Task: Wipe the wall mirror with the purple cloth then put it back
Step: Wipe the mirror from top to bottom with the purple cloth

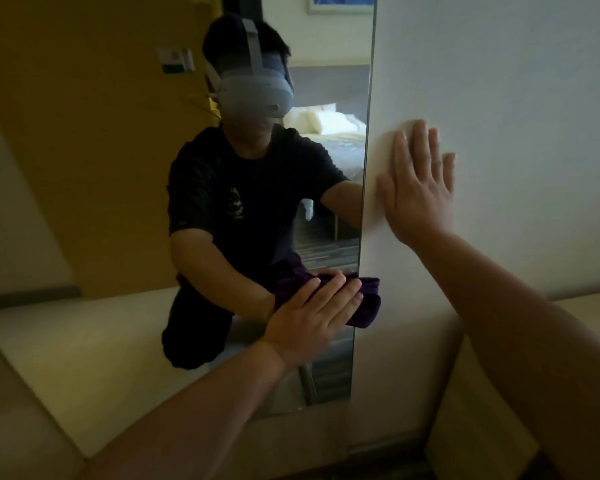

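Cloth (362, 301) sits bunched at the mirror's (329, 209) right edge, toward five o'clock, long axis roughly level, its end spilling onto the wall (499, 81). Left hand (312, 318) presses it flat-fingered; right hand (418, 188) is splayed on the wall. Risk: cloth slides off the glass, missing the edge.

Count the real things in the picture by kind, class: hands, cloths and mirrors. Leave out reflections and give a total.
Hands: 2, the left hand flat on the cloth, the right hand flat on the wall
Cloths: 1, the purple cloth
Mirrors: 1, the mirror
Total: 4
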`<state>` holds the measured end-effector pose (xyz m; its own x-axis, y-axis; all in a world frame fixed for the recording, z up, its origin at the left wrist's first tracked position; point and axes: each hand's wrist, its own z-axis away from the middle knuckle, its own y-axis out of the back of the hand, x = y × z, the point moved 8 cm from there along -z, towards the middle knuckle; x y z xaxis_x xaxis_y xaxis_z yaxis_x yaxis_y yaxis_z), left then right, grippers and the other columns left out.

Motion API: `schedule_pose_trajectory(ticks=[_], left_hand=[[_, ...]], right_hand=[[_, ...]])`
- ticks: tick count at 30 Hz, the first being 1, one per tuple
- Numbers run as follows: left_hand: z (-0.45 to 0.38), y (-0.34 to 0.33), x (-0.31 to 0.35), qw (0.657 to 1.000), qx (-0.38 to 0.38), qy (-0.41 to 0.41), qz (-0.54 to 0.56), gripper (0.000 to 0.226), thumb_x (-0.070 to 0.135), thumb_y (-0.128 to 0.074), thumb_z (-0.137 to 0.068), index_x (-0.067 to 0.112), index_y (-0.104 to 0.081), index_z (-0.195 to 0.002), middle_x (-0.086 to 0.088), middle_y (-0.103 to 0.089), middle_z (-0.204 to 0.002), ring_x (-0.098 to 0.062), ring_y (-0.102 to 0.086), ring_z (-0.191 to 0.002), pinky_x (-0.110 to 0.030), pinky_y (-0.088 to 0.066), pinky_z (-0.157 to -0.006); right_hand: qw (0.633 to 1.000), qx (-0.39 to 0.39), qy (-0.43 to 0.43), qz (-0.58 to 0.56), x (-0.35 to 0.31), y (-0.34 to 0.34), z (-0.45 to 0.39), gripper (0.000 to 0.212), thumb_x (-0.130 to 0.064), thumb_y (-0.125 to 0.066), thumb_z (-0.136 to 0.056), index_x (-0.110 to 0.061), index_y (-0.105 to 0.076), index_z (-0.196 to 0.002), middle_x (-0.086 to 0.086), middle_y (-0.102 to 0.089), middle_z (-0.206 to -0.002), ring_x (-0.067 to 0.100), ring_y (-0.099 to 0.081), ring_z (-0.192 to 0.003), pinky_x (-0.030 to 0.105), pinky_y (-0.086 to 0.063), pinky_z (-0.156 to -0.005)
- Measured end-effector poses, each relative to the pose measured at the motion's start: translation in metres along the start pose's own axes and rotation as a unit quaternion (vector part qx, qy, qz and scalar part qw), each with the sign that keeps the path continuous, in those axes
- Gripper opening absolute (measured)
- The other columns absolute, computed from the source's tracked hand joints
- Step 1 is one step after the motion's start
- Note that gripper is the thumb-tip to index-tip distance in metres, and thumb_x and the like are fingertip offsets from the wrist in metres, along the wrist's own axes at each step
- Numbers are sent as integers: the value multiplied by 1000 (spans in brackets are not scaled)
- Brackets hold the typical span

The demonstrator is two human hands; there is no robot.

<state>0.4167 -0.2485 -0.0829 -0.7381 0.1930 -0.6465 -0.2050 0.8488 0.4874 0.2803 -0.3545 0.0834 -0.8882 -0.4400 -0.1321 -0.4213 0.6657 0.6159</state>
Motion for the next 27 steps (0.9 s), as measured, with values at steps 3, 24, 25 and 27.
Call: schedule_pose_trajectory(ticks=[3, 24, 25, 27], left_hand=[[3, 10, -9, 999, -29, -3, 32, 43, 22, -32, -106, 17, -43, -147, -5, -43, -153, -25, -43, -137, -41, -35, -110], [240, 121, -184, 965, -46, 258, 17, 34, 2, -52, -96, 9, -64, -128, -5, -60, -136, -26, -56, -119, -44, -43, -93], [248, 122, -190, 964, -36, 264, 12, 35, 3, -50, -96, 8, -63, -128, -6, -60, -135, -26, -56, -119, -44, -43, -93], [267, 123, -200, 961, -16, 277, -1, 36, 3, -50, -95, 8, -62, -128, -7, -61, -134, -27, -54, -119, -45, -42, -94]], right_hand=[[1000, -18, 4, -2, -3, 7, 1, 63, -52, -17, -104, -24, 3, -157, 6, 12, -165, 23, 14, -151, 54, 0, -122], [969, -33, 218, -110, -257, -66, 184, 62, -38, -40, -99, -4, -33, -150, 18, -17, -161, 29, -2, -152, 58, -4, -121], [971, -36, 217, -91, -262, -72, 186, 64, -39, -40, -99, -5, -27, -152, 19, -15, -162, 29, 0, -152, 58, -3, -121], [974, -39, 217, -61, -272, -83, 191, 70, -40, -40, -98, -8, -12, -155, 16, -5, -164, 29, 6, -152, 57, 3, -121]])
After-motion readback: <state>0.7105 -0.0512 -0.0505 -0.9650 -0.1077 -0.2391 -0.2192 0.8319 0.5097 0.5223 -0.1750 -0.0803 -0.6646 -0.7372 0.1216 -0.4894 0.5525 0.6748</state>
